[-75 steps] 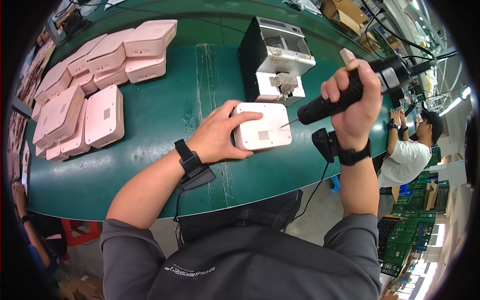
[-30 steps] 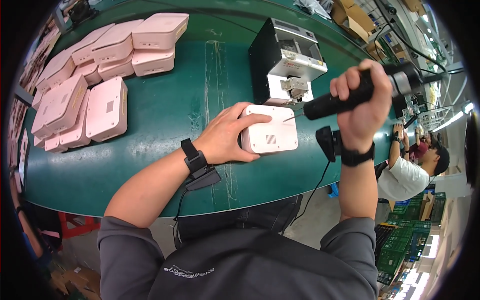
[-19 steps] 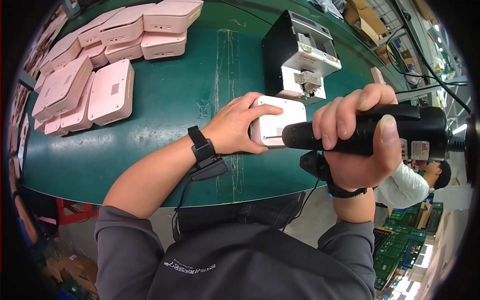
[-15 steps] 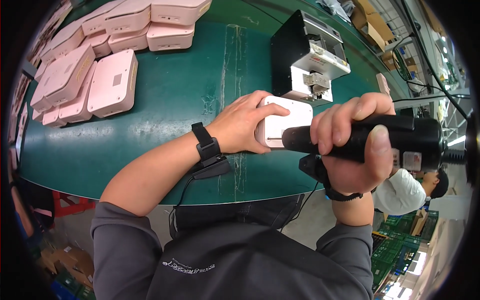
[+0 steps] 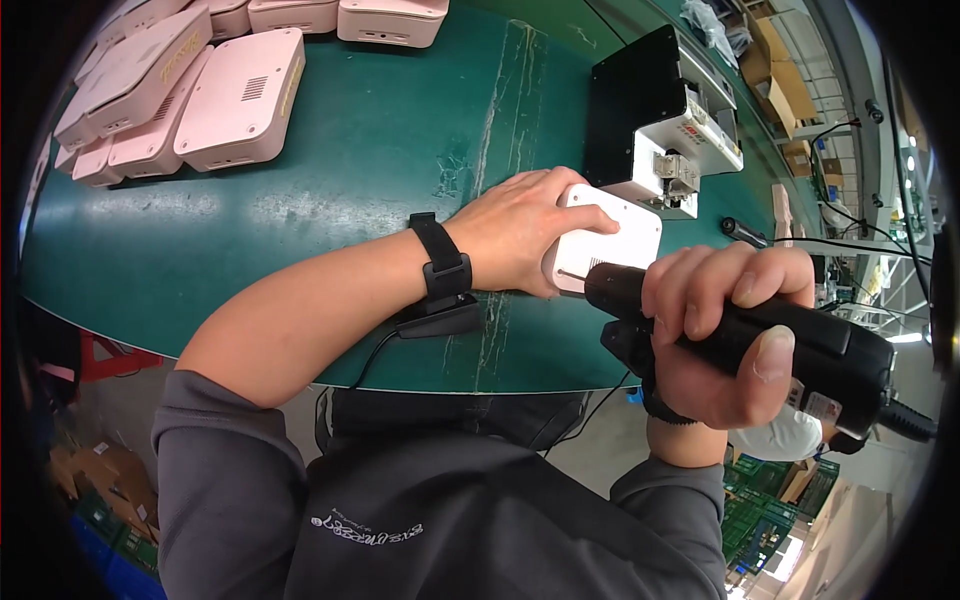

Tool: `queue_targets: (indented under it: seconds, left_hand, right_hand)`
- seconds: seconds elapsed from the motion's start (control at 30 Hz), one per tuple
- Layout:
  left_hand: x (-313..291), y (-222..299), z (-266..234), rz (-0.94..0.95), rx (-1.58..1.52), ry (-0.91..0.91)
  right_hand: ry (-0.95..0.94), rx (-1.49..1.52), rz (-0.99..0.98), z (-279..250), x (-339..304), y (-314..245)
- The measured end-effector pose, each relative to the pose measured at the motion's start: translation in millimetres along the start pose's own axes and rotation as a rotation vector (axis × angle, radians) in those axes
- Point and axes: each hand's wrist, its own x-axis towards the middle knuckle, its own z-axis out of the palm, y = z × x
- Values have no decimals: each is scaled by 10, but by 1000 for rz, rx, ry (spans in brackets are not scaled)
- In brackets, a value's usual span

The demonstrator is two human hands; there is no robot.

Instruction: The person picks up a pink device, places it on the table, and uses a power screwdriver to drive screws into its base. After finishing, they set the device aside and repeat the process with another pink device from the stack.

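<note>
My left hand [image 5: 520, 225] grips a pale pink, square-cornered plastic device case [image 5: 628, 240] on the green table, thumb across its top and fingers along the left side. A vent grille and small corner holes show on its upper face. My right hand [image 5: 715, 335] is wrapped around a black electric screwdriver [image 5: 840, 365], its cable leaving the rear end. The tool lies slanted, and its thin bit reaches the case's near left corner. I cannot tell whether the bit sits in a screw there.
Several more pink cases [image 5: 240, 100] are stacked at the far left of the table [image 5: 370, 130]. Behind the held case stands a black-and-silver screw feeder machine [image 5: 650, 130]. To its right lies a black cylindrical tool [image 5: 745, 232] with a cable. A person in white [image 5: 785, 437] is at the right.
The view has shifted, so the table things appear moved. The screwdriver's rear end has tilted lower while its bit stays at the same corner. My left hand keeps its hold on the case.
</note>
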Motion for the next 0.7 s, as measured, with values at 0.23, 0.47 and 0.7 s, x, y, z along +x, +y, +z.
queue_targets:
  seconds: [0.23,0.47,0.7]
  left_hand:
    - [39,-3,-99,36,-7,-58]
    - [102,214,-242,53,-456,-229]
    - [175,-1,-359,-246,-1436,145]
  right_hand:
    - [206,40,-134,-208,204,-92]
    - [545,57,-410,-1068,88,-598]
    - [828,-165,-285,-1503,-235,-240]
